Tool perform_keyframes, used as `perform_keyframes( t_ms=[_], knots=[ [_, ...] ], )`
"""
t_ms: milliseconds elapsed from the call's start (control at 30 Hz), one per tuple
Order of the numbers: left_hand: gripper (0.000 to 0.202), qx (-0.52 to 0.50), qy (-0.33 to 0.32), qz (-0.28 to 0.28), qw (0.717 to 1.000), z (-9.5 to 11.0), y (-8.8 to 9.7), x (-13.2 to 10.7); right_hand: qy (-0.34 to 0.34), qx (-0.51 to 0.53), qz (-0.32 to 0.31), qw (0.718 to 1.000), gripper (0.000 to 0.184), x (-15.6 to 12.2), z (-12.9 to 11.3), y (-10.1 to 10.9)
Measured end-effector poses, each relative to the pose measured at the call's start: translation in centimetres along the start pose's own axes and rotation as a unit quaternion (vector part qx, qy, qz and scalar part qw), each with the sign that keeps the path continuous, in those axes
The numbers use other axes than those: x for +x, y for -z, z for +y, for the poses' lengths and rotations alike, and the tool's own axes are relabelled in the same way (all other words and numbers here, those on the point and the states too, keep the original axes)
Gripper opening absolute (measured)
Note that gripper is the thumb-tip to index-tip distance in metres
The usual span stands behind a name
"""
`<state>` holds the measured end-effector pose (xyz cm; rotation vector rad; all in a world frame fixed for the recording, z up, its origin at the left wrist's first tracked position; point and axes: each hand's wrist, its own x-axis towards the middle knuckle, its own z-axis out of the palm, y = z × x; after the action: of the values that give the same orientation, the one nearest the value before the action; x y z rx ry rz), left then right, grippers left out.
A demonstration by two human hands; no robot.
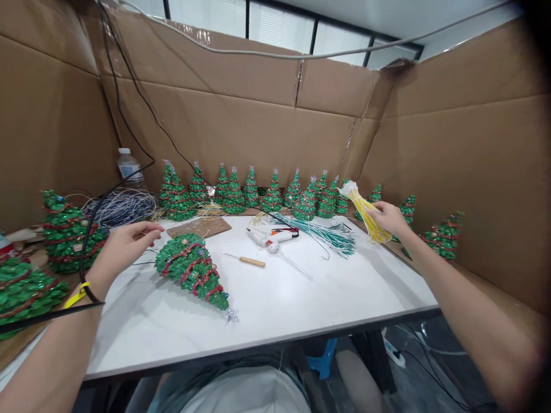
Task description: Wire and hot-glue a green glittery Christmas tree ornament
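My right hand (390,218) grips a bundle of yellow wires (365,209) with white tips, raised above the right side of the table. My left hand (128,246) is at the left, its thumb and fingertips pressed together; anything between them is too small to make out. Just right of it, a small green Christmas tree (189,267) with red garland lies on its side, its clear star topper pointing toward me. Thin dark wires show between that hand and the tree base.
On the white table (267,310) lie a wooden-handled awl (252,262), a glue gun (275,240) with a glue stick, cutters (257,236), green wires (331,232) and a brown board (200,227). Several trees (233,195) stand behind. A black cable (88,241) hangs past my left wrist.
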<state>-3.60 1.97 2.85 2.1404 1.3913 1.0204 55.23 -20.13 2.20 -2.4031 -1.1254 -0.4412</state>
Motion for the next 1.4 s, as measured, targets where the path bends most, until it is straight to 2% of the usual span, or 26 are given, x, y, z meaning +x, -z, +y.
perform_keyframes(
  t_ms=[67,133,267,333,400,467,600,767,833,900,967,1033,1267,1400],
  knots=[
    [0.042,-0.005,0.008,0.007,1.0,0.4,0.0,-0.1,0.053,0.023,0.011,0.998,0.037,0.2,-0.6,0.4],
    [0.042,-0.01,0.015,0.011,1.0,0.7,0.0,-0.1,0.138,0.043,0.017,0.989,0.034,0.3,-1.3,0.5],
    [0.042,-0.02,0.023,0.014,0.999,0.8,-0.1,-0.1,0.346,0.032,-0.009,0.937,0.028,0.3,-3.4,0.2],
    [0.042,-0.021,0.025,0.016,0.999,0.9,0.0,-0.2,0.411,0.004,-0.048,0.91,0.025,0.0,-4.3,-0.2],
    [0.044,-0.018,0.023,0.015,0.999,1.0,0.0,-0.3,0.447,-0.017,-0.077,0.891,0.022,-0.4,-5.0,-1.0],
    [0.044,-0.013,0.016,0.015,1.0,1.0,0.0,-0.3,0.456,-0.027,-0.087,0.885,0.021,-0.8,-5.3,-1.9],
    [0.042,0.001,-0.01,0.009,1.0,-0.1,-0.1,0.0,0.428,-0.033,-0.065,0.901,0.027,-1.7,-5.5,-3.3],
    [0.038,0.014,-0.019,0.0,1.0,-1.2,-0.2,0.3,0.395,-0.012,-0.011,0.919,0.043,-3.9,-7.6,-2.5],
    [0.037,0.009,-0.017,0.0,1.0,-0.9,-0.2,0.2,0.427,0.01,-0.002,0.904,0.038,-5.4,-9.1,-1.8],
    [0.038,-0.001,-0.008,-0.002,1.0,-0.4,-0.2,0.0,0.493,0.007,-0.015,0.87,0.031,-7.0,-10.5,-1.3],
    [0.04,-0.006,-0.002,0.0,1.0,0.1,-0.1,-0.3,0.536,-0.019,-0.041,0.843,0.026,-8.3,-11.7,-1.4],
    [0.042,-0.007,-0.003,0.003,1.0,0.5,-0.1,-0.4,0.556,-0.045,-0.062,0.827,0.021,-9.1,-12.4,-1.9],
    [0.042,0.01,-0.018,-0.003,1.0,0.2,0.0,-0.3,0.59,-0.121,-0.067,0.796,0.018,-8.7,-12.7,-4.0],
    [0.042,0.017,-0.016,-0.008,1.0,0.2,-0.1,-0.2,0.575,-0.038,-0.082,0.813,0.019,-8.1,-12.5,-4.0]
  ],
)
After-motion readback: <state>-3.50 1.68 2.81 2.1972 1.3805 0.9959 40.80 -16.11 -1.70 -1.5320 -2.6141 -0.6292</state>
